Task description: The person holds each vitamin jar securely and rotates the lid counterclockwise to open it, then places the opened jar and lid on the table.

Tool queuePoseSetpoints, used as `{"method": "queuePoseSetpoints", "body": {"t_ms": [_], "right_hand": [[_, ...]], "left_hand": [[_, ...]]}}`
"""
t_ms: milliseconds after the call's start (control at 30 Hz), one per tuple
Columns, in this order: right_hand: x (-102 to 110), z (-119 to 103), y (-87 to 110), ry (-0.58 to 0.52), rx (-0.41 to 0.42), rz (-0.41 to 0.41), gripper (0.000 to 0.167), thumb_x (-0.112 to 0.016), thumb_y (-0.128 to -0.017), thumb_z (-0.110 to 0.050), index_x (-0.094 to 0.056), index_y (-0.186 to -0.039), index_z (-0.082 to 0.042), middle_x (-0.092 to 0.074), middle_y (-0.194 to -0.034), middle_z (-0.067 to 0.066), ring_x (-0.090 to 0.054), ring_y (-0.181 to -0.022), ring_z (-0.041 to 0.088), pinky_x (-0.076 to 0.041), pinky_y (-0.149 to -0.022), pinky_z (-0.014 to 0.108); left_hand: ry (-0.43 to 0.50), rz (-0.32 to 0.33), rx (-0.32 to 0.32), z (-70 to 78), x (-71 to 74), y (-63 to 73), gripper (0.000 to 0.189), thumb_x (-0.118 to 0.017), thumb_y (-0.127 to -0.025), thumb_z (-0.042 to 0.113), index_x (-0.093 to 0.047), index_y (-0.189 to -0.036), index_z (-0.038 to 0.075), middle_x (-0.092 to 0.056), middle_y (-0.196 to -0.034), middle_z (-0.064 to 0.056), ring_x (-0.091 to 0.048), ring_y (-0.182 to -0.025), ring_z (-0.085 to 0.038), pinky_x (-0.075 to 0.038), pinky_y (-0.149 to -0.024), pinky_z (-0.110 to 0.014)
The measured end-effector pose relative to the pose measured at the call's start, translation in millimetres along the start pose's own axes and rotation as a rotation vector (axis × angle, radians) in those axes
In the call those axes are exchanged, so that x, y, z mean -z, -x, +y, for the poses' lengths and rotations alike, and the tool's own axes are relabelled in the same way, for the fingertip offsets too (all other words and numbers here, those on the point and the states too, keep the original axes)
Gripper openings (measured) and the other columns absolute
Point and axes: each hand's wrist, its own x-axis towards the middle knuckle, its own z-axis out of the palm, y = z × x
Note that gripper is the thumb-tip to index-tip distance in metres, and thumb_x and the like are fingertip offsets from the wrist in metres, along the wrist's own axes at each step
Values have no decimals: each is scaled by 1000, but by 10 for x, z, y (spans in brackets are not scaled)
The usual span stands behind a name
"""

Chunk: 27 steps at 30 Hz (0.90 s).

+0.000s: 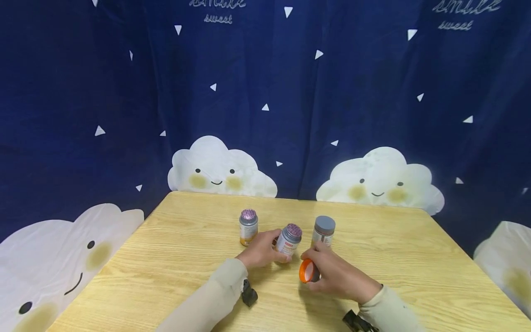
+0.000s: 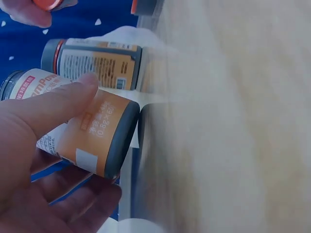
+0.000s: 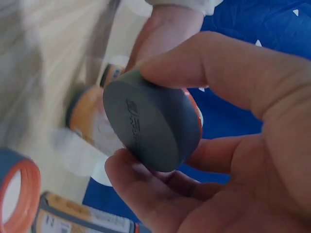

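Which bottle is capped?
The rightmost bottle, beyond the right hand: it wears a grey cap. The leftmost bottle and held bottle show purple seals instead.

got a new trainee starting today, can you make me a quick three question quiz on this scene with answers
1. What is the right hand holding? a) a spoon b) a cap c) a cup
2. True or false: the left hand grips a bottle without a lid.
3. How many other bottles stand on the table?

Key:
1. b
2. True; its pink top shows in the head view.
3. Two: a pink-topped bottle and a grey-capped bottle.
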Motion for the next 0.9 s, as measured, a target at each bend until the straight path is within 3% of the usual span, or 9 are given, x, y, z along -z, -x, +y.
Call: {"method": "queuePoseSetpoints", "body": {"t_ms": [333,667,900], "right_hand": [[-257,-3,-202,29,28,-46,37,-80,-71,-16,-62,-103,-11,-51,-95,-3,-49,-78,8,-45,-68,25],[-433,53,-339,48,62,-43,34,-80,-68,-13,-63,-98,-12,-61,-91,-6,-52,-80,8,-45,-73,26],[-483,48,-348,50,44,-74,35,-81,-69,-16,-64,-100,-13,-59,-91,-6,-52,-82,8,-46,-74,27]], "left_hand": [[1,84,32,-136,-23,-139,47,-84,-74,32,-61,-113,20,-67,-103,6,-61,-92,-11,-49,-84,-33],[73,89,76,-223,-35,-174,54,-82,-77,35,-59,-123,21,-67,-111,5,-61,-102,-13,-48,-92,-36],[50,110,81,-258,-68,-168,56,-80,-77,39,-57,-125,21,-66,-114,4,-61,-106,-15,-47,-94,-37]]}}
